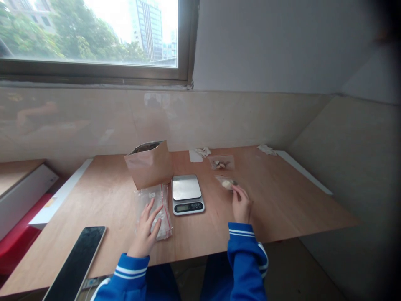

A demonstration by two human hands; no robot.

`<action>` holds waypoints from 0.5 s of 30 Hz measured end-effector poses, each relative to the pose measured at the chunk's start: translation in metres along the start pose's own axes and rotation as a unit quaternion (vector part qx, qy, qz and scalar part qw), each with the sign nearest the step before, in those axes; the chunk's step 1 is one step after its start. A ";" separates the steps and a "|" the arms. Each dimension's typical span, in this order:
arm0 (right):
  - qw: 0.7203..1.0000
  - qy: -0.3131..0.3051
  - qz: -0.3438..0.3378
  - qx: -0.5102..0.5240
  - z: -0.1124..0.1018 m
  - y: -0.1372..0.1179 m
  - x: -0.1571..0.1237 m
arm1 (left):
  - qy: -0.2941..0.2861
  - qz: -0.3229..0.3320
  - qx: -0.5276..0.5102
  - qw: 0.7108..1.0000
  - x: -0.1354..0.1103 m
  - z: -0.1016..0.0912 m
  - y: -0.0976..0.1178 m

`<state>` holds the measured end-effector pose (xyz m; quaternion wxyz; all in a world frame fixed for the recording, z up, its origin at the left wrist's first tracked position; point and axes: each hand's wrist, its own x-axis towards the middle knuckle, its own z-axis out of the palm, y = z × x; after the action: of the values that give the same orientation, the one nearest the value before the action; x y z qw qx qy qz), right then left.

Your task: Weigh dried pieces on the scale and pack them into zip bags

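Left hand (147,230): back up, fingers spread and slightly bent, thumb well apart from index. Wrist roughly straight. Left sleeve (130,271) blue, white-striped cuff at wrist, forearm slanting up and inward from bottom edge. Right hand (241,205): fingers bent, tips drawn together in a pinch, pointing forward and a bit left; thumb mostly hidden. Right sleeve (246,263) same blue, white stripes at cuff and along outer side, forearm nearly straight ahead. Hands well apart. Legs (161,282) dark blue, partly visible between forearms.
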<state>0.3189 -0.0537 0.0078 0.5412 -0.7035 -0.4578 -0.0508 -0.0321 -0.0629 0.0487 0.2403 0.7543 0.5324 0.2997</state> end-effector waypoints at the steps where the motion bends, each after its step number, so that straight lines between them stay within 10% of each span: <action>1: 1.000 0.006 -0.007 0.029 -0.008 -0.012 0.008 | 0.001 0.002 -0.014 1.000 0.001 -0.003 0.002; 7: 0.965 0.009 0.091 0.245 -0.039 -0.094 0.024 | -0.026 -0.001 -0.140 0.990 0.001 -0.005 0.031; 15: 0.857 -0.191 0.122 0.462 -0.035 -0.167 0.003 | -0.059 -0.023 -0.324 0.944 0.008 0.012 0.068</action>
<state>0.2182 -0.0809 0.1433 0.7075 -0.4190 -0.4336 0.3686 0.0236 -0.0776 0.0884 0.5096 0.6395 0.4089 0.4051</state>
